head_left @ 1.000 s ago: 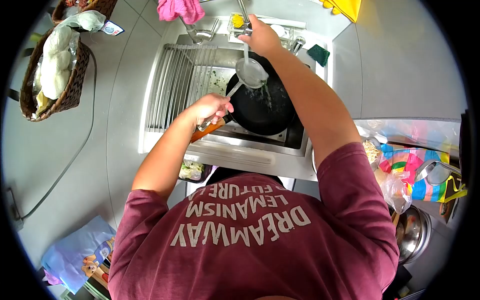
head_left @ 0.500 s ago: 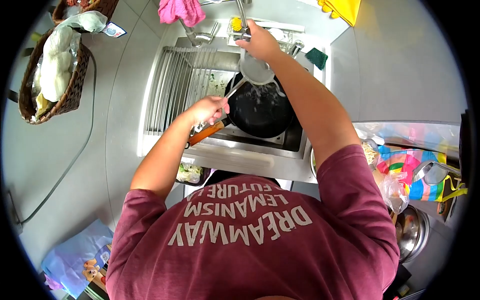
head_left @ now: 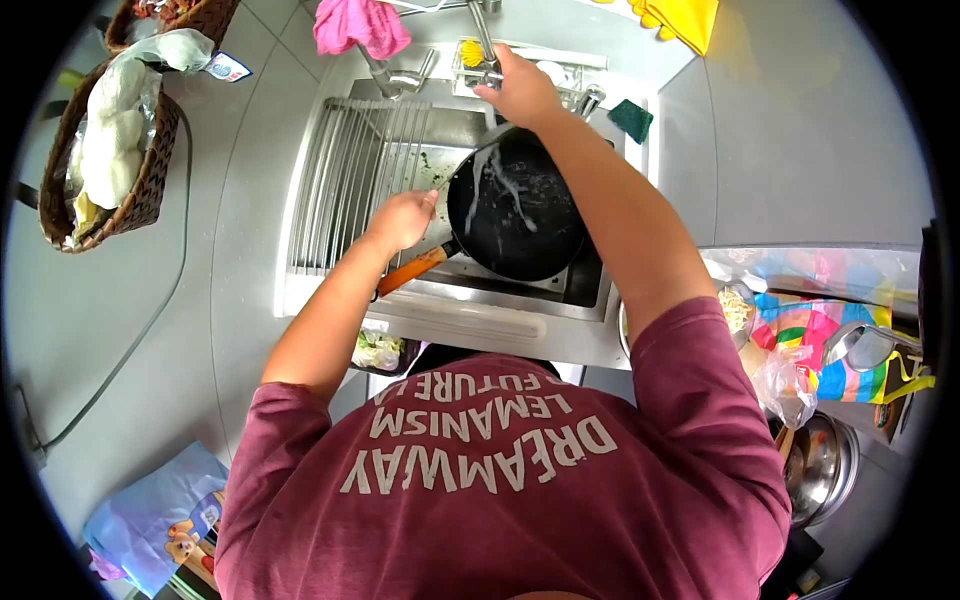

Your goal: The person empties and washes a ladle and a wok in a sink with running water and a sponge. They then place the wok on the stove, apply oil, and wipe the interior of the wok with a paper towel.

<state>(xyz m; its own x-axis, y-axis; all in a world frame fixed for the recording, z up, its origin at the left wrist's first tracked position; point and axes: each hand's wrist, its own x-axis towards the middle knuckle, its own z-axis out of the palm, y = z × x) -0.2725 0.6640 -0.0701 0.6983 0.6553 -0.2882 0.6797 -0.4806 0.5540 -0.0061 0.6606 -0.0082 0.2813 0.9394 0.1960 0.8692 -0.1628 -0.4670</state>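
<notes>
Sink [head_left: 470, 316], upper middle of frame: left hand [head_left: 405, 219] grip clamped on ladle [head_left: 497, 132]; right hand [head_left: 523, 90] grip around tap [head_left: 481, 36]; black pan [head_left: 518, 210] inside.

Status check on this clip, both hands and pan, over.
Left hand closed on thin utensil handle, right hand at faucet. Frying pan in sink, white streaks inside. Right forearm overlaps pan's edge in view.

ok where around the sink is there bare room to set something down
Bare: the right counter, bounded by the yellow gloves, scouring pad and colourful bag; also the left counter, between the cable and rack. Crowded: the sink, with black pan, left hand and right hand.
</notes>
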